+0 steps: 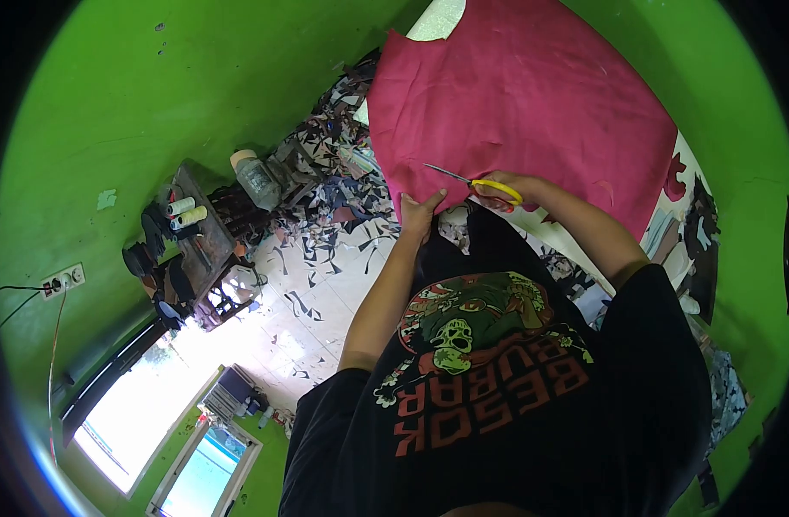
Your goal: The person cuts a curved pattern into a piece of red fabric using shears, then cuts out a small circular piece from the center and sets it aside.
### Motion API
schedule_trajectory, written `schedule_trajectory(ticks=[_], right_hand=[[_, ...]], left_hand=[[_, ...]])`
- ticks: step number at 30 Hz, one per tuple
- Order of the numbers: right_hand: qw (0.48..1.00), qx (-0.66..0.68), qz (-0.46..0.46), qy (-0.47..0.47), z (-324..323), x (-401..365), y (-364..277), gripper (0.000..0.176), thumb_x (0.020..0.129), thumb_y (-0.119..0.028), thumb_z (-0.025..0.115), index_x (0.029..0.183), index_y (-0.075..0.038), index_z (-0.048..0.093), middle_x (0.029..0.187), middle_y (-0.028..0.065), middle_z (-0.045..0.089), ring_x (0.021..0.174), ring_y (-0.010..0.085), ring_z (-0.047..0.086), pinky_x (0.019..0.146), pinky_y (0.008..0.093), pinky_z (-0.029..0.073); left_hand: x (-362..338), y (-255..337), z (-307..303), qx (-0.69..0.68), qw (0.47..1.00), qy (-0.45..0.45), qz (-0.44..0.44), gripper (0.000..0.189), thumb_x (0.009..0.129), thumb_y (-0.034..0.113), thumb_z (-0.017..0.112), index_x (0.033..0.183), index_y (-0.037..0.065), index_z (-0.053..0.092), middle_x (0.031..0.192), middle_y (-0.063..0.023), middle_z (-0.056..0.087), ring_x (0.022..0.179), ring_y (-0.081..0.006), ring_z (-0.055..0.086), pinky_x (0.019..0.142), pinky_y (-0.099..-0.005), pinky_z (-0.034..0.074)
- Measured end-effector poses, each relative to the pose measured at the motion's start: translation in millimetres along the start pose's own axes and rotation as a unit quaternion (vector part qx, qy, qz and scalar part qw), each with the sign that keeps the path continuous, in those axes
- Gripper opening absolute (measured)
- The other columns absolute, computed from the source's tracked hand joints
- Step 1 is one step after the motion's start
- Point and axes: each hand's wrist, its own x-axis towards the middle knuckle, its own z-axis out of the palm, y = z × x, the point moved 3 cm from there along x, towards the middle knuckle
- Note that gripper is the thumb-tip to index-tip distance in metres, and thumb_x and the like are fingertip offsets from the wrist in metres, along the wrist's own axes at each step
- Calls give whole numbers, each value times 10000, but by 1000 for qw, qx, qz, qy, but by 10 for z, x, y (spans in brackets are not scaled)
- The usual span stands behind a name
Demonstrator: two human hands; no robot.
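Left hand [419, 214] holds red cloth [515, 95] beside scissors [476, 183] in right hand [513, 188].

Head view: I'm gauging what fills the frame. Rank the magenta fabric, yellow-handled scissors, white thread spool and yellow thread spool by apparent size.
1. magenta fabric
2. yellow-handled scissors
3. white thread spool and yellow thread spool: alike, unranked; they lie farther from the camera.

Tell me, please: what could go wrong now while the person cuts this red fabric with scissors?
1. The left hand grips the magenta fabric edge just below the blades of the yellow-handled scissors held by the right hand; a finger could be nicked.
2. The fabric wrinkles near the cut, so the line may wander.
3. Cloth scraps litter the tiled floor; a foot might slip.
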Motion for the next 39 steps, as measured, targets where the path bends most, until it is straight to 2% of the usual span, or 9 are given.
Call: schedule_trajectory(ticks=[3,5,8,10,16,25,27,35,39], right_hand=[[996,-11,71,45,96,-315,-206,489,951,-572,566,990,-84,584,563,-26,471,422,64,444,367,239,358],[989,-60,127,53,43,-549,-324,490,959,-548,570,987,-59,597,564,-33,486,398,59,427,368,234,348],[991,-109,76,14,-180,-633,-275,466,955,-519,599,943,-53,607,550,-42,470,388,51,418,366,230,328],[988,-134,72,18,-196,-687,-392,397,981,-415,598,1072,-30,622,552,-39,470,433,50,455,387,235,362],[984,-157,85,28,-171,-555,-583,405,973,-441,597,906,-43,567,570,-41,476,436,51,457,378,230,361],[987,-117,109,19,-298,-1062,-759,500,977,-427,594,1200,20,593,606,-31,487,467,52,483,411,210,392],[988,-107,104,-39,-297,-909,-690,486,973,-418,609,1183,20,593,602,-35,486,464,49,487,410,204,398],[992,-102,61,-50,-105,-437,-567,586,962,-523,580,1177,22,587,580,-25,475,436,68,482,402,230,412],[997,-61,23,-39,-14,-223,-489,531,946,-560,582,951,-30,571,555,-11,482,400,83,483,369,251,406]], left_hand=[[39,-78,-3,-118,992,-37,-5,638,800,18,784,1328,6,425,1261,-148,599,1121,-260,623,975,-376,519],[69,-102,-60,-202,978,7,-40,577,839,0,735,1336,31,443,1289,-132,592,1136,-260,623,994,-394,523],[81,-99,-62,-188,982,-1,-32,574,850,3,722,1347,29,436,1293,-136,588,1155,-264,617,1016,-413,515],[106,-126,-64,-192,981,-14,-28,579,850,-1,720,1351,30,432,1293,-139,586,1158,-268,614,1016,-414,514],[115,-137,-29,-195,980,-8,-29,583,855,-20,701,1361,26,415,1295,-147,579,1159,-281,609,1024,-415,504],[93,-90,-10,-191,980,-8,-50,611,870,-27,678,1389,29,361,1291,-156,574,1148,-281,613,1005,-412,513],[79,-79,16,-197,979,-4,-48,612,872,-25,676,1391,31,357,1294,-158,572,1148,-280,613,1002,-413,514],[30,-26,42,-184,983,-6,-22,566,857,-8,706,1330,21,397,1259,-156,589,1126,-282,624,987,-418,518],[-11,-3,65,-165,986,-4,-25,549,834,-10,733,1288,9,425,1237,-161,598,1107,-279,632,982,-418,520]])
